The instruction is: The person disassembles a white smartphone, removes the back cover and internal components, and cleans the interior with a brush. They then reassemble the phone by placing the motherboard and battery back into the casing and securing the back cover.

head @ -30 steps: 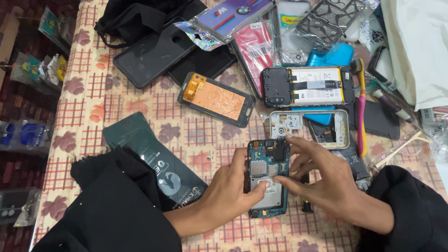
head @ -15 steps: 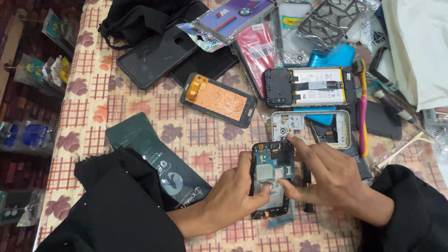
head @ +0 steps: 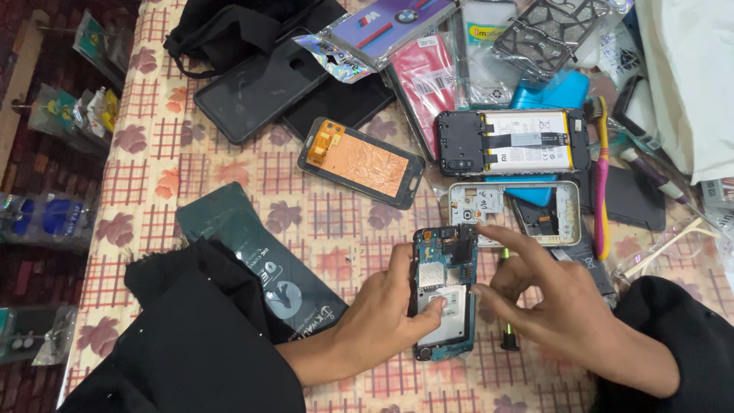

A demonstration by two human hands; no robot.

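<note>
Opened phone body [head: 443,302] lies flat on the counter [head: 191,153], at 6 o'clock from the silver mid-frame [head: 514,213]. Long axis runs 12 to 6; camera end with the exposed blue board points to 12.

Left hand [head: 382,317] cups the left edge, thumb pressed on the grey shield plate. Right hand [head: 554,306] hovers spread, forefinger tip at the board's upper right corner, pinching nothing.

Step judged: working a board part loose while steadying the body. Next move likely calls for fine fingertip pressure; the green-handled screwdriver [head: 506,298] lies at 3 o'clock.
</note>
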